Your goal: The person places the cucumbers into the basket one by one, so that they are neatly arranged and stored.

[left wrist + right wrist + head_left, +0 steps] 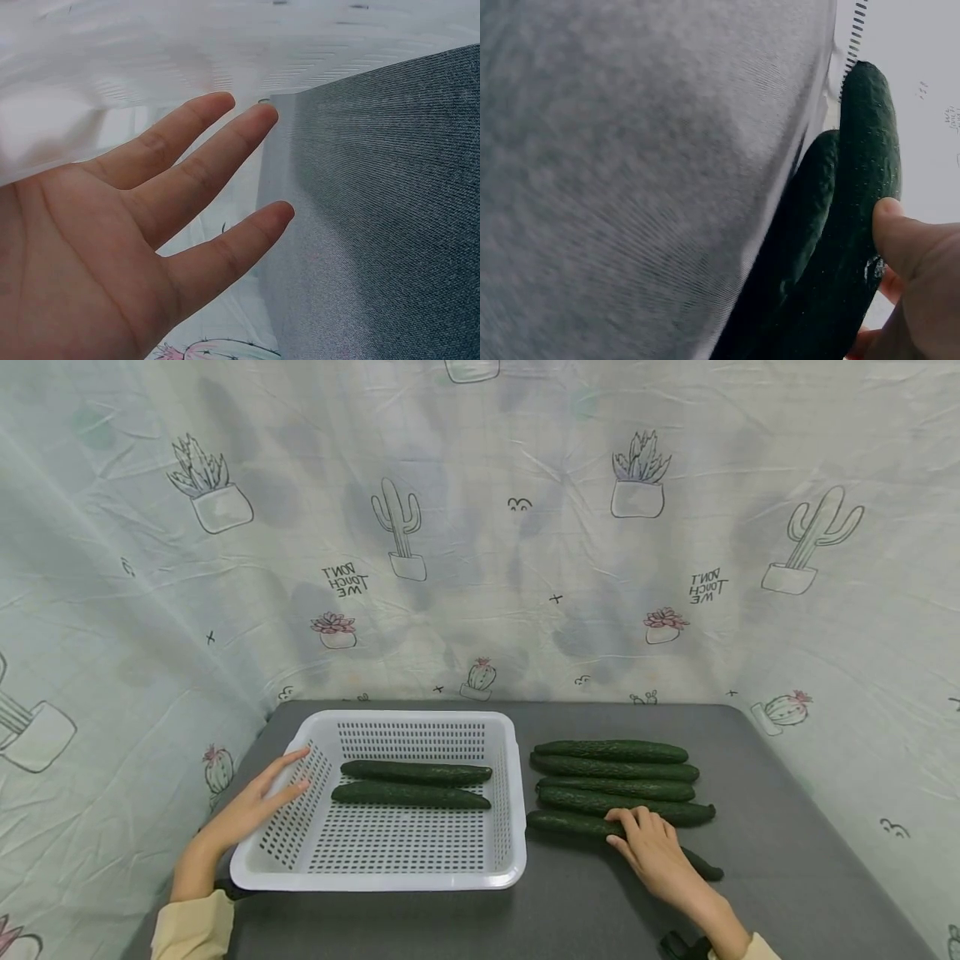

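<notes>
A white plastic basket [405, 883] with slotted walls stands on the left of the table, two dark green cucumbers [416, 772] lying side by side in it. My left hand [251, 814] rests over its left rim. In the left wrist view, three straight fingers [225, 154] spread outside the basket wall [337, 37]. To the right of the basket, my right hand [656, 856] grips the nearest cucumber [570, 823] of a row around its middle. The right wrist view shows my thumb [900, 232] pressed against this cucumber [866, 150]; part of the other fingers is hidden.
Beyond the gripped one, several more cucumbers [611, 750] lie roughly parallel on the grey table [600, 914]. A pale curtain [480, 552] printed with cacti hangs behind the table and along both sides.
</notes>
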`<state>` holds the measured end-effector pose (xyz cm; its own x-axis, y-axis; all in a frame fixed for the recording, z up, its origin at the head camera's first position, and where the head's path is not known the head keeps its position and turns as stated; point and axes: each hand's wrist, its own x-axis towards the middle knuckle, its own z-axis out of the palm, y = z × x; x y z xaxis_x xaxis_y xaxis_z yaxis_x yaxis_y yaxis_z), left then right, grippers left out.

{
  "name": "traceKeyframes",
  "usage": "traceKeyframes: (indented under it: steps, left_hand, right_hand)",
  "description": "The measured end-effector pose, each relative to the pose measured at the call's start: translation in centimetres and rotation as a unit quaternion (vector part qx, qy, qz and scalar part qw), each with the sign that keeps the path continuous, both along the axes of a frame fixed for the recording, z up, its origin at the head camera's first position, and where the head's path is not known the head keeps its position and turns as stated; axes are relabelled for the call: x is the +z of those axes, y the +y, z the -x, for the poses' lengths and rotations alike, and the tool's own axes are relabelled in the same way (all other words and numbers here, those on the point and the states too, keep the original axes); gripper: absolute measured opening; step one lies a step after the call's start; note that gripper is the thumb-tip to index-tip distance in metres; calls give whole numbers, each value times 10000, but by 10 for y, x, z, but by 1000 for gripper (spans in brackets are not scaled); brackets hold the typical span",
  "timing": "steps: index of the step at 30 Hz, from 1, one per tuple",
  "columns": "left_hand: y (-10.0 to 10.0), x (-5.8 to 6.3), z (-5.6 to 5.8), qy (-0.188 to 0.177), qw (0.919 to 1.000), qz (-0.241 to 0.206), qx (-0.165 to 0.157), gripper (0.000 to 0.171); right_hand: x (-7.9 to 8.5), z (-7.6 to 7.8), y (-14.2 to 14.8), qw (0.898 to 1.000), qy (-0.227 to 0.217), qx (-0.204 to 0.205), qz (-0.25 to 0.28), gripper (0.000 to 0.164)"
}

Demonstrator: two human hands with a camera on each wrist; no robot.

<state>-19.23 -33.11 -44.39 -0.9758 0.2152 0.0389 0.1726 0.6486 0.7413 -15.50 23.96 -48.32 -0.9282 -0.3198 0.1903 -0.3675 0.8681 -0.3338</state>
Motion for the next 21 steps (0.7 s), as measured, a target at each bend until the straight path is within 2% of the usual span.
traceKeyframes:
  steps: [9,16,21]
  left_hand:
    - [-1,1,-1,39,10000,-30,1,63]
    - [0,0,-2,-112,9998,-135,40,63]
    - [-1,-1,-1,-137,9998,-157,68,63]
  right_hand:
    - [20,3,-1,9995,293,75,65,29]
    - [33,10,1,9945,1021,82,-210,31]
    - [42,18,1,9898,1380,-145,-335,35]
